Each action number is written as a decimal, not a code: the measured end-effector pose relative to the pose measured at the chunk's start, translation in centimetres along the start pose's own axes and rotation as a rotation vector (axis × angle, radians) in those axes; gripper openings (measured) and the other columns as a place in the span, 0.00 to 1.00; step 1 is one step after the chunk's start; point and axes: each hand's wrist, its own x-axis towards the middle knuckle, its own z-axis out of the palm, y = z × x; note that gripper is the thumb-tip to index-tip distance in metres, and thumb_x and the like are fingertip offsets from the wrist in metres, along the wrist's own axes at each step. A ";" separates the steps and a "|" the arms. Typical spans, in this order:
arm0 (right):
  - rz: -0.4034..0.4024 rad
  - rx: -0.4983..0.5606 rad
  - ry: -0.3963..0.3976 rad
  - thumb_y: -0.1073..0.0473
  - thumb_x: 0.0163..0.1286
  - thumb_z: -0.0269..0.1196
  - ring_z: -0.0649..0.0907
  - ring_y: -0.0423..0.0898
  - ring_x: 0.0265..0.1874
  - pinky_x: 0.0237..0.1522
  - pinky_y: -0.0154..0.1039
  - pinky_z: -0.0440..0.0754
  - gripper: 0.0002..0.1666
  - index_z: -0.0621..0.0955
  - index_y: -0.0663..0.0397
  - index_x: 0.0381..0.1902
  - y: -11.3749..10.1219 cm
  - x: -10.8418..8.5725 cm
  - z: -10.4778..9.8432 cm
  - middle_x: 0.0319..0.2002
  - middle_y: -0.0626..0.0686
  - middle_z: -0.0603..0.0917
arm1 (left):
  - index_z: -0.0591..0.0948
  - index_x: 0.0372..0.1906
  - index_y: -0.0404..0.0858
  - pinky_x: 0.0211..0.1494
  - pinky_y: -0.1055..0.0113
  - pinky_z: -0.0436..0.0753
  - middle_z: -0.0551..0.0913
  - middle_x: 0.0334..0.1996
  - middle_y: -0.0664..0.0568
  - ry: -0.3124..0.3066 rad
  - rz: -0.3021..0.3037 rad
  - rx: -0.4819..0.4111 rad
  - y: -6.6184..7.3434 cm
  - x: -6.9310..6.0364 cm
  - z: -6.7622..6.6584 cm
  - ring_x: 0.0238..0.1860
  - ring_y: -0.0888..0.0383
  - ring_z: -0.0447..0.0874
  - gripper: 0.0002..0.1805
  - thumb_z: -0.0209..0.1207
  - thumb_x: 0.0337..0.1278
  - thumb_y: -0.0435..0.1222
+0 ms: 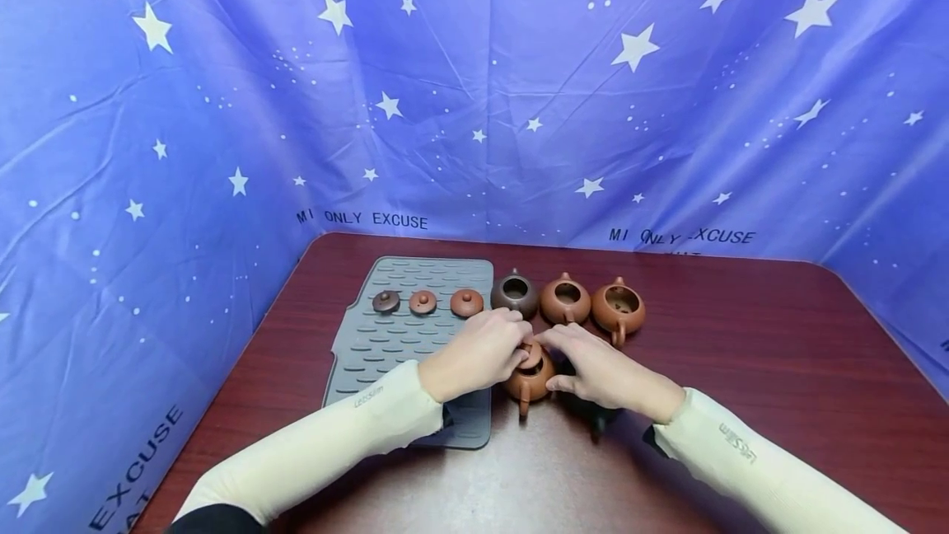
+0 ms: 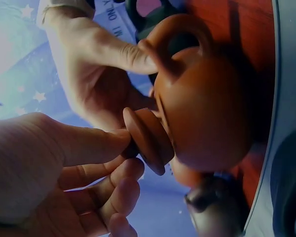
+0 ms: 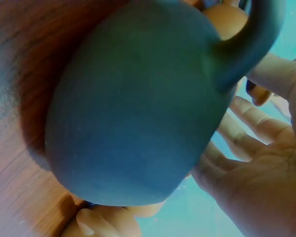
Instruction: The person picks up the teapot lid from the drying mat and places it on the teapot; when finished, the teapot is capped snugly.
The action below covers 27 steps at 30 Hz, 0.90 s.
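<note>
Between its thumb and forefinger, my left hand (image 1: 482,353) pinches a small orange-brown teapot lid (image 2: 149,136). The lid is tilted at the mouth of a matching teapot (image 2: 204,113), with part of the opening showing beside it. My right hand (image 1: 593,365) holds this teapot from the right, its thumb near the handle and its fingers at the far side; the fingertips are partly hidden. Just under the right wrist stands a dark green teapot (image 3: 138,108), mostly covered by that hand in the head view.
Three lids, one dark (image 1: 385,302) and two reddish (image 1: 423,302), lie on a grey mat (image 1: 393,266) at left. Behind my hands stand a dark brown lidless teapot (image 1: 511,295) and two orange-brown ones (image 1: 566,300). A starry blue cloth (image 1: 474,89) surrounds the table.
</note>
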 end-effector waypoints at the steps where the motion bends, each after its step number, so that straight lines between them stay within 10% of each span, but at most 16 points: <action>1: -0.004 0.002 0.001 0.58 0.53 0.73 0.74 0.48 0.53 0.53 0.46 0.72 0.32 0.75 0.55 0.56 0.0 0.0 0.0 0.52 0.48 0.78 | 0.81 0.30 0.44 0.33 0.71 0.72 0.76 0.27 0.58 -0.009 0.002 0.003 0.1 0.1 0.1 0.29 0.61 0.75 0.02 0.64 0.53 0.35; 27: -0.001 -0.005 0.001 0.57 0.52 0.73 0.75 0.48 0.51 0.53 0.47 0.72 0.32 0.76 0.56 0.55 0.1 -0.1 -0.6 0.50 0.50 0.79 | 0.81 0.31 0.44 0.35 0.67 0.74 0.77 0.28 0.58 -0.015 -0.003 0.056 0.4 -0.2 0.7 0.32 0.59 0.76 0.05 0.66 0.52 0.39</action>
